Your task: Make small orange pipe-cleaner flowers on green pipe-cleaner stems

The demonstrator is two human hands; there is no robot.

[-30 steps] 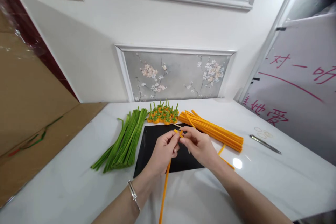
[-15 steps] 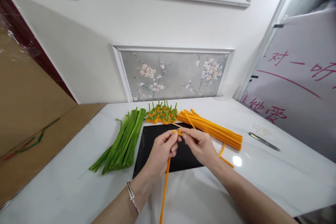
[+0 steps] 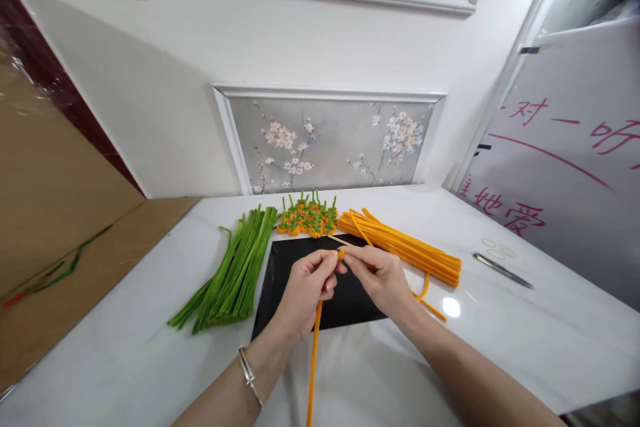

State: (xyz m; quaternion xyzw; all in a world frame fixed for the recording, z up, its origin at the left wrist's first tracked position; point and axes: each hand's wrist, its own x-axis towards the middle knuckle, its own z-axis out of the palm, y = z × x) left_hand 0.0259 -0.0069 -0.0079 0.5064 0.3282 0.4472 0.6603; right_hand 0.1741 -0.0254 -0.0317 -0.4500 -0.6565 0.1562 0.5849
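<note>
Over a black mat (image 3: 290,287), my two hands meet at the fingertips around an orange pipe cleaner (image 3: 313,363). My left hand (image 3: 310,287) is closed on it, and its long tail hangs down below that hand toward me. A small bent orange part shows between the fingertips; its exact shape is mostly hidden. My right hand (image 3: 380,275) pinches the same bent part from the other side. A thin pale stick (image 3: 339,240) shows just beyond the right fingers; whether that hand touches it I cannot tell.
Green pipe cleaners (image 3: 235,273) lie bundled on the left, orange ones (image 3: 405,247) on the right. Several small orange pumpkin-like pieces with green stems (image 3: 310,217) stand at the back. Scissors (image 3: 503,269) and loose rings (image 3: 497,248) lie far right. Cardboard (image 3: 100,260) borders the left.
The bent orange part between my fingertips looks smaller and more folded in, with the right fingertips closer over it. Both hands stay in nearly the same place.
</note>
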